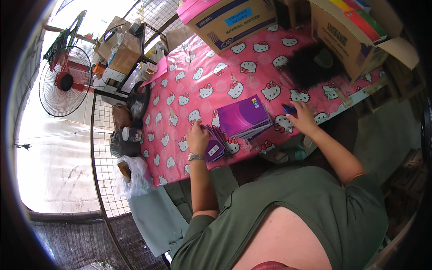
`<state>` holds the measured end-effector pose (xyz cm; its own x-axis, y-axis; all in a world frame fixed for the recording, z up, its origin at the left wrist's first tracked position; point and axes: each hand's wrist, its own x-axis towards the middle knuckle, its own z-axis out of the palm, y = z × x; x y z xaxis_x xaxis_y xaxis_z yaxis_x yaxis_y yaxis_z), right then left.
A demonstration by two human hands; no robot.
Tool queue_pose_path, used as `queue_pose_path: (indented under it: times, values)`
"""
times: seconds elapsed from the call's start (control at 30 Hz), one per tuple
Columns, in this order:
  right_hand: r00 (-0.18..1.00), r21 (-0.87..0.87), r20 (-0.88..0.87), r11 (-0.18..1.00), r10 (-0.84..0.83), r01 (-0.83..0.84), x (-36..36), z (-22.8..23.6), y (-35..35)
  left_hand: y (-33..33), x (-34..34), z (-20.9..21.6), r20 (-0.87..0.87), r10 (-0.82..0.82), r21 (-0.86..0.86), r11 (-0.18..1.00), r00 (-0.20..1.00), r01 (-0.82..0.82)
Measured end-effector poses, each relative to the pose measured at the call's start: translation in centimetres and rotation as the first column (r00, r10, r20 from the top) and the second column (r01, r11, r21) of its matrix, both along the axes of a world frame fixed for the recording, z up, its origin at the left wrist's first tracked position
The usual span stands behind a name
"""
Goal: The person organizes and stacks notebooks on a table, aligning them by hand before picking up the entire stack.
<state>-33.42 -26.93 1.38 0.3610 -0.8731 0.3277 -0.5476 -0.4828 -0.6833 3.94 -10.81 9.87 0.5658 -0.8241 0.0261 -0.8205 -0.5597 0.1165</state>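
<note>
A squared stack of small purple-covered notebooks [240, 118] lies on the pink table in front of me. To its left, a fanned pile of similar purple notebooks [215, 148] rests near the table's front edge. My left hand [197, 138], with a watch on its wrist, lies against the left side of that pile; its fingers are slightly apart and I see nothing held in them. Right of the stack, my right hand [304, 120] is closed around a small dark blue object [289, 109], whose kind is mostly hidden by the fingers.
Cartons [236, 22] stand at the back, and an open carton [355, 42] with colourful contents is at far right. A black fuzzy item [310, 65] lies before it. Along the left edge are a jar [132, 134] and a plastic bag [135, 173]; a fan [65, 82] stands beyond.
</note>
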Motion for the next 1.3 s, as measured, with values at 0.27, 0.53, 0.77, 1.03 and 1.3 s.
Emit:
queue_pose_path:
  times: [0.27, 0.53, 0.77, 1.03, 1.3]
  values:
    - [0.567, 0.602, 0.474, 0.222, 0.673, -0.767, 5.3, 9.0, 9.0, 4.9, 3.4, -5.7, -0.795, 0.334, -0.087, 0.763, 0.505, -0.641]
    - [0.839, 0.814, 0.533, 0.201, 0.11, -0.544, 21.3, -1.4, 13.4, 5.1, 2.1, -5.0, -0.907, 0.219, -0.004, 0.851, 0.361, -0.525]
    - [0.874, 0.873, 0.305, 0.257, 0.379, -0.416, 21.3, 0.4, 15.1, 9.8, 1.2, -7.4, -0.976, -0.023, 0.133, 0.723, -0.215, -0.678]
    - [0.636, 0.236, 0.35, 0.592, 0.688, -0.77, 18.2, 14.5, 12.9, 11.2, -3.9, 9.8, -0.772, -0.577, -0.6, 0.522, 0.267, -0.606]
    - [0.615, -0.095, 0.298, 0.663, 0.731, -0.742, 10.7, 21.6, 2.1, 1.0, -8.2, 9.6, -0.59, -0.804, -0.752, 0.518, 0.068, -0.406]
